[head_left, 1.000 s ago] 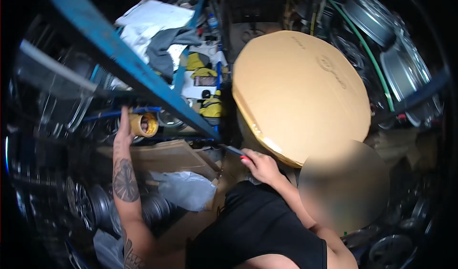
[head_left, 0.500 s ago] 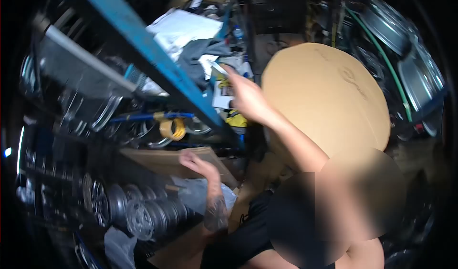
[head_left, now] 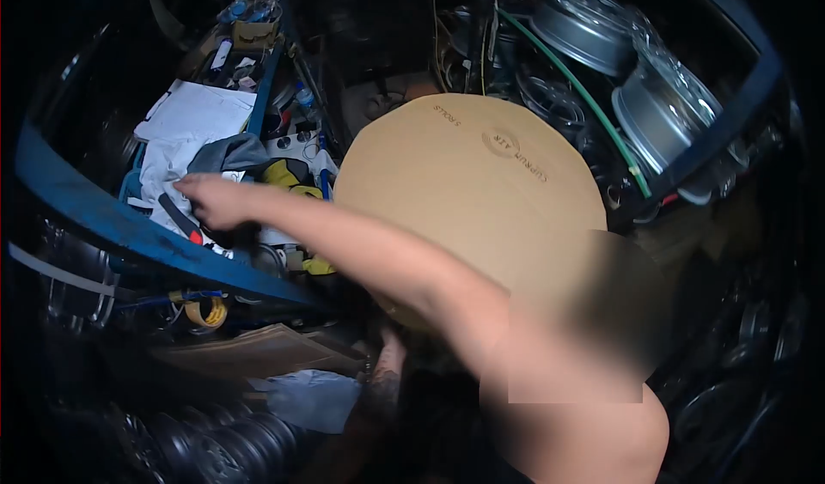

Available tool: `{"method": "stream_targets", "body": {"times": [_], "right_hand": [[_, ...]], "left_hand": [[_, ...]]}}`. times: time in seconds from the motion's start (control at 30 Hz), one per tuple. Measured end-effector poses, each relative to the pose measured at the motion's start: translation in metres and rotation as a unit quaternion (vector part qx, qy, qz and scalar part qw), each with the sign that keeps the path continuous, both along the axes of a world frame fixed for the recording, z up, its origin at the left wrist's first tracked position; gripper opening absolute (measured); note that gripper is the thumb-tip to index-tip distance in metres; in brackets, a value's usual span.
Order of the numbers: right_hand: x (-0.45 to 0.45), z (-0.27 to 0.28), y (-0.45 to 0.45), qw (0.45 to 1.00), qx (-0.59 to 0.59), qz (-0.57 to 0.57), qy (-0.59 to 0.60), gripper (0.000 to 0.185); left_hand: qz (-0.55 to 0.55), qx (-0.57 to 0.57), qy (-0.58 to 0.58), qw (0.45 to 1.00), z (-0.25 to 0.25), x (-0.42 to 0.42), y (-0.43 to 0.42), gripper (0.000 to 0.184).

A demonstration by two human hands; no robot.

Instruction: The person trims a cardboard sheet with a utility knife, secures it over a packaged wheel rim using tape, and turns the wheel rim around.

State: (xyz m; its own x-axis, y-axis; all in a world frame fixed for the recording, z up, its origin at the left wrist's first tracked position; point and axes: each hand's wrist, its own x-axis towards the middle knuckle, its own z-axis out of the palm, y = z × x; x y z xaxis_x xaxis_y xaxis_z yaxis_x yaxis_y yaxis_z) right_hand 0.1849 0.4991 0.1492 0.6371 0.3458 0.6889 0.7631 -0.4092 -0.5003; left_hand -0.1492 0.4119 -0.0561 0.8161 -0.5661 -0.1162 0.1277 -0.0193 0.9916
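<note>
My right hand (head_left: 222, 202) reaches far left over the cluttered shelf, its index finger stretched out and the other fingers partly bent. Just beside its fingertips, a black object with a red end (head_left: 179, 218), shaped like a utility knife, lies on white crumpled material (head_left: 163, 168); I see no firm grip on it. Beneath my right forearm stands a large round cardboard piece (head_left: 481, 175) with dark printing, including "5 ROLLS". My left hand (head_left: 391, 343), dim and low, is by the lower edge of this cardboard. Its fingers are too dark to make out.
A blue metal beam (head_left: 172, 256) edges the shelf in front. White sheets (head_left: 202, 110) and a grey cloth (head_left: 230, 153) lie there. A yellow tape roll (head_left: 206, 312) hangs below. Wheel rims (head_left: 593, 29) fill the right rack; more rims (head_left: 223, 454) stand lower left.
The view has turned, bringing the shelf lower and left. My right hand has moved deeper over the shelf; the pale thin object seen at its fingers is gone. My left hand has moved toward the cardboard.
</note>
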Motion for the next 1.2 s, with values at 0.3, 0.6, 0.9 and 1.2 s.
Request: {"method": "stream_targets", "body": {"times": [0.3,0.6,0.9,1.2], "right_hand": [[-0.21,-0.047,-0.526,0.758,-0.225,-0.522,0.32,0.058],[-0.386,-0.213,-0.648,0.63,0.604,-0.094,0.479,0.06],[-0.506,-0.216,-0.541,0.629,0.655,-0.225,0.352,0.063],[-0.597,-0.207,-0.449,0.618,0.661,-0.289,0.313,0.066]], "left_hand": [[0.025,0.056,0.057,0.996,0.008,0.051,-0.112,0.047],[0.072,0.088,0.085,0.99,0.002,0.093,-0.157,0.052],[0.11,0.095,0.091,0.985,-0.008,0.106,-0.138,0.057],[0.14,0.084,0.111,0.98,-0.018,0.118,-0.042,0.062]]}}
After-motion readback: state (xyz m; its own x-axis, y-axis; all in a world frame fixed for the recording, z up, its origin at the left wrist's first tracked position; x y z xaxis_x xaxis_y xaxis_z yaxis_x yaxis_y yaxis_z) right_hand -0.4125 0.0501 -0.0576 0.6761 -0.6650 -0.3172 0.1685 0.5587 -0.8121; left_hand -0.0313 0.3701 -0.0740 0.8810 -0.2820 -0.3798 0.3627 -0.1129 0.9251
